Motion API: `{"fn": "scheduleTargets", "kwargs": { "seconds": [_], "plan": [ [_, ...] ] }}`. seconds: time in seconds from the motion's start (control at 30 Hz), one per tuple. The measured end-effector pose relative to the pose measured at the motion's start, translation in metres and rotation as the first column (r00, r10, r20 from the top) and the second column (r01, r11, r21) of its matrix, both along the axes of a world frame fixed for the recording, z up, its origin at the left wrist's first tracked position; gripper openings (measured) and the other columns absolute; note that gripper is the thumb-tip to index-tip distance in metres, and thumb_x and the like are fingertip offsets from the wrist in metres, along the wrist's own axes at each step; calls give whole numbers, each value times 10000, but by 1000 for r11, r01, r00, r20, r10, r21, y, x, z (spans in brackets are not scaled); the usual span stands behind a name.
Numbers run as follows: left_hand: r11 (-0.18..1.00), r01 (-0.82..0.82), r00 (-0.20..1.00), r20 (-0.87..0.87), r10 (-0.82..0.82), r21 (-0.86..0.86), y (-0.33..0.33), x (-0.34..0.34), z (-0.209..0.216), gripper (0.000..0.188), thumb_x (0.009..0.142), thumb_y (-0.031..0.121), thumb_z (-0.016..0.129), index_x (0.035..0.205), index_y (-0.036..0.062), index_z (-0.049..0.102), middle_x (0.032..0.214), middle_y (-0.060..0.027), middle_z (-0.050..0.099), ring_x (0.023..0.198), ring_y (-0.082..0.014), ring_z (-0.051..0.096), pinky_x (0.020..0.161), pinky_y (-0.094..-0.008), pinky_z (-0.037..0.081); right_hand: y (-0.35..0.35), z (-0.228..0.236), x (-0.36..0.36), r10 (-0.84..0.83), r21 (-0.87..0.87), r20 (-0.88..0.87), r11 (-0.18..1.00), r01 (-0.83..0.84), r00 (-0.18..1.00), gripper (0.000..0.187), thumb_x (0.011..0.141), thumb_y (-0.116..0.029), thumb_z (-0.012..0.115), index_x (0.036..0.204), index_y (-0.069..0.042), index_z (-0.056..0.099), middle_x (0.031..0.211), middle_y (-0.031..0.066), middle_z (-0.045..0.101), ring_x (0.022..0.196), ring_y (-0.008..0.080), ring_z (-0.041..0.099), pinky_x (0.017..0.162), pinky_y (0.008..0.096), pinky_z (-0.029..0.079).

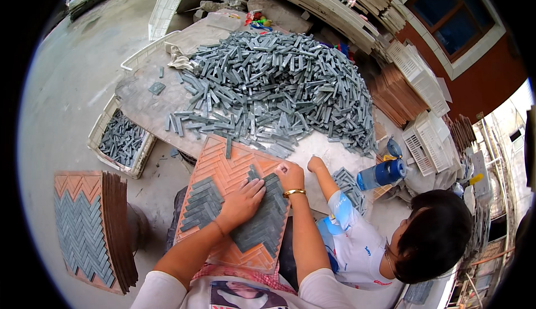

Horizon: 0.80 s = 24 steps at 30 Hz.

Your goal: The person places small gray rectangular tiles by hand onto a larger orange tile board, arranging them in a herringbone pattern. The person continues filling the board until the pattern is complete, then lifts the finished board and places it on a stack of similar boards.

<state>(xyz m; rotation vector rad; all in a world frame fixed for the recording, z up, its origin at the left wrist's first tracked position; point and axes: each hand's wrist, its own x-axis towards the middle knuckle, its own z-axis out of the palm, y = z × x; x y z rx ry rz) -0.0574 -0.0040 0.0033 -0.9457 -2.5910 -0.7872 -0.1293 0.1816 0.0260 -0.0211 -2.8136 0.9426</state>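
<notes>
An orange board (226, 155) with moulded herringbone slots leans between my lap and the table edge. Grey stone strips (259, 219) fill part of its slots in a zigzag. My left hand (243, 201) lies on these strips, fingers stretched out and close together. At the board's upper right, my right hand (291, 177), with a gold bangle at the wrist, is closed in a pinch. What its fingertips hold, if anything, I cannot make out. One loose strip (228, 147) rests across the board's top edge. Beyond it, a big heap of strips (279, 85) covers the table.
Another person (385, 236) stands close on my right, one arm reaching onto the table (139, 94). A blue bottle (382, 175) is near that arm. At left are a crate of strips (131, 168) and a stack of boards (118, 225). White crates (421, 147) stand at right.
</notes>
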Motion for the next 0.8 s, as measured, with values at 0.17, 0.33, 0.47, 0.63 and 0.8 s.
{"fn": "scheduleTargets", "kwargs": {
  "seconds": [0.17, 0.33, 0.47, 0.63, 0.8],
  "plan": [
    [1000, 7, 1000, 9, -7, 7, -2, 3, 4, 292, 841, 133, 486, 1099, 13, 550, 1244, -128, 504, 1183, -260, 454, 1016, -419, 336, -30, 5, -6, 64, 66, 40, 996, -66, 997, 113, 705, -147, 655, 710, -40, 618, 679, 129, 623, 629, 285, 604, 584, 362, 474],
    [996, 86, 992, 95, -83, -27, -6, -2, 3, 349, 816, 174, 506, 1127, 20, 541, 1231, -139, 511, 1141, -279, 481, 994, -402, 364, -114, 17, -28, 158, 28, 24, 987, -159, 987, 221, 716, -217, 695, 810, -36, 611, 722, 142, 638, 676, 292, 627, 607, 361, 489],
    [989, 70, 996, 41, -76, 129, -4, 2, -4, 369, 774, 197, 516, 1103, 34, 555, 1183, -132, 532, 1126, -280, 481, 977, -387, 378, -148, -2, -44, 16, 131, 33, 991, -20, 999, 273, 684, -197, 725, 863, -31, 602, 764, 142, 641, 714, 289, 625, 634, 349, 492],
    [995, 95, 974, 204, -98, 26, -7, 4, -9, 335, 754, 188, 529, 1036, 11, 566, 1118, -138, 547, 1108, -291, 477, 986, -401, 355, -129, 2, -31, 288, -57, 93, 957, -284, 953, 279, 674, -119, 710, 919, -29, 610, 736, 72, 612, 610, 169, 577, 610, 291, 486],
    [967, 171, 981, 56, -184, 191, -6, 48, 16, 413, 806, 215, 511, 1141, -25, 486, 1197, -160, 503, 1143, -305, 447, 1021, -418, 304, -111, 20, 22, 399, -100, 258, 917, -386, 880, 255, 686, -106, 693, 913, -40, 597, 727, 84, 607, 650, 226, 591, 623, 338, 486]
  ]
}}
